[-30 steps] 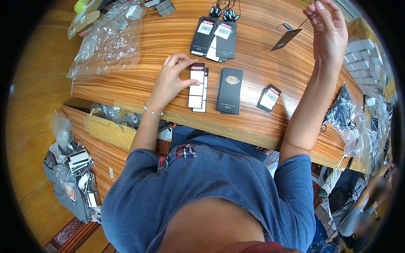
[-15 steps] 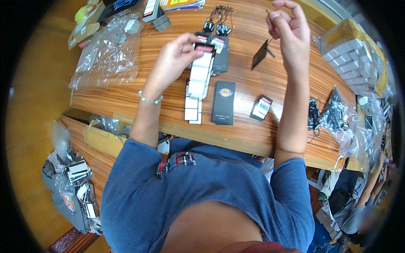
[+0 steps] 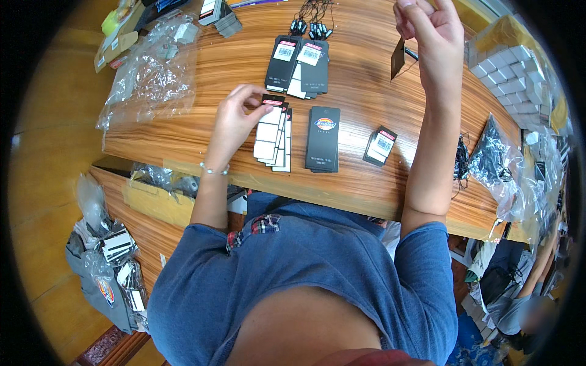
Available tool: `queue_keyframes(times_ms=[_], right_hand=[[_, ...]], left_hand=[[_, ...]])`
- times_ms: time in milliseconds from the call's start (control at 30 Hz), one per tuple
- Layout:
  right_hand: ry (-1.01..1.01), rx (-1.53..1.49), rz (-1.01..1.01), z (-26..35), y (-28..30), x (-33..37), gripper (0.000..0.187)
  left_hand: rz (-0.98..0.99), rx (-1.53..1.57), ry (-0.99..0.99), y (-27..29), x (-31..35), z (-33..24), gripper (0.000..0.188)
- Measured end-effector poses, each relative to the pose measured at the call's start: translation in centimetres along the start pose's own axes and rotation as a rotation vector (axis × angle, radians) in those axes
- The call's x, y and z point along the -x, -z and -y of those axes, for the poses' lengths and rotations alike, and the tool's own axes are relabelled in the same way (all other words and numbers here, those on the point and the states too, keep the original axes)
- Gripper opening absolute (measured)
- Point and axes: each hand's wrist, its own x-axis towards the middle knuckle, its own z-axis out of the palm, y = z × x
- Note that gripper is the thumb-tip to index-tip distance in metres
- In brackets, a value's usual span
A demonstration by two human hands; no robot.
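My left hand (image 3: pixel 235 122) is closed with thumb and fingertips on the top edge of a white hang tag (image 3: pixel 268 131) with a black and red head. That tag lies over several like it in a fanned pile. At the upper right, my right hand (image 3: pixel 432 30) is raised and closed; its fingertips touch the picture's edge. From it hangs a small dark tag (image 3: pixel 398 61) by a thin cord, beside a short black cord piece (image 3: pixel 411 54). Between my hands lie a stack of dark grey tags (image 3: pixel 322 143) and a smaller stack of barcode-labelled tags (image 3: pixel 381 146).
Strung tags (image 3: pixel 282 58) lie at the far middle, their black cords (image 3: pixel 314 15) trailing away. A clear plastic bag (image 3: pixel 155 73) covers the left of the table. At right stand a box of small white blocks (image 3: pixel 506 73), a bag of black cords (image 3: pixel 488 152) and loose cords (image 3: pixel 461 160).
My left hand has moved nearer, bringing the white tags from beside the strung tags down onto the pile. My right hand has moved up and right with the hanging tag.
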Motion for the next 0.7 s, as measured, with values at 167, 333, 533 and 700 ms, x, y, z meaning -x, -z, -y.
queue_keyframes(times_ms=[167,333,533,700], right_hand=[[-0.079,0.055,0.093,0.6,-0.4,0.5,0.019],[0.005,0.324,0.189,-0.6,-0.8,0.9,0.017],[0.169,0.496,0.073,-0.2,-1.8,0.9,0.019],[0.152,0.473,0.066,-0.7,-1.4,0.8,0.020]], left_hand=[[0.081,0.331,-0.043,1.8,-2.7,-5.8,0.017],[-0.145,0.351,-0.386,0.0,-8.2,-10.3,0.018],[-0.238,0.413,-0.447,-1.7,-9.1,-12.9,0.017],[-0.196,0.315,-0.539,-1.9,-9.1,-13.0,0.017]])
